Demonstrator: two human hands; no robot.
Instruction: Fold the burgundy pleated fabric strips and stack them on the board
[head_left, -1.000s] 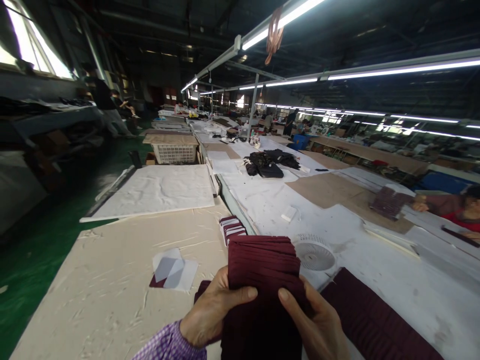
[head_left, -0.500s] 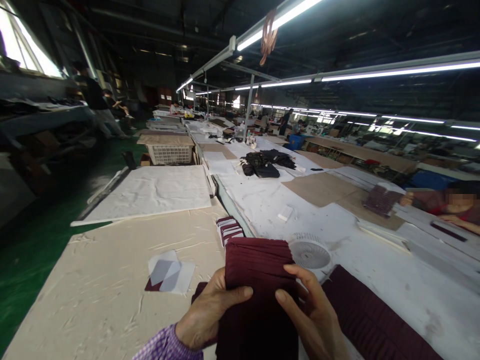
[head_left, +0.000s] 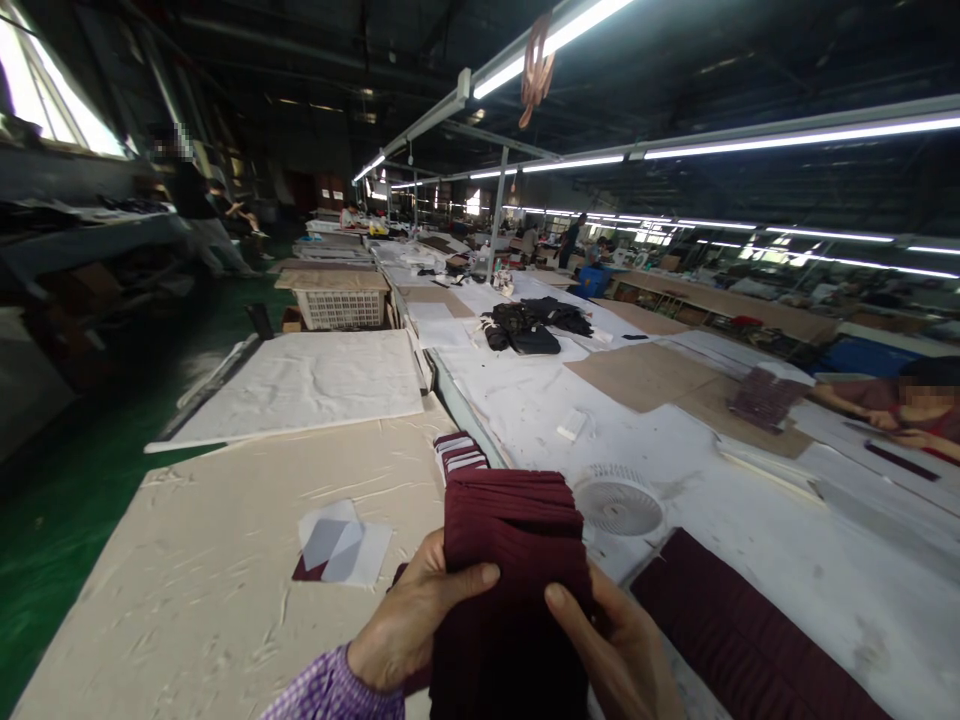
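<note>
Between my hands is a thick stack of maroon fabric pieces [head_left: 514, 560], its layered edges fanned a little at the top. My left hand [head_left: 420, 615] grips the stack's left side, thumb lying across the front. On the right side, my right hand [head_left: 611, 635] is closed around it, thumb on the front and fingers mostly hidden behind. More maroon fabric [head_left: 750, 630] lies in a long spread on the white table to the right. Just beyond the stack sits a small pile of maroon and white pieces [head_left: 459, 452].
A beige-covered table [head_left: 225, 540] at left carries grey and white scraps [head_left: 345, 545]. A round white fan [head_left: 619, 503] lies on the white table [head_left: 517, 410], with a black garment heap [head_left: 536, 325] farther off. A co-worker [head_left: 919, 410] sits at the right.
The top layers of the stack have shifted and spread. My right fingers have gone from its upper right edge to behind it. The co-worker's hands have moved away from a maroon bundle.
</note>
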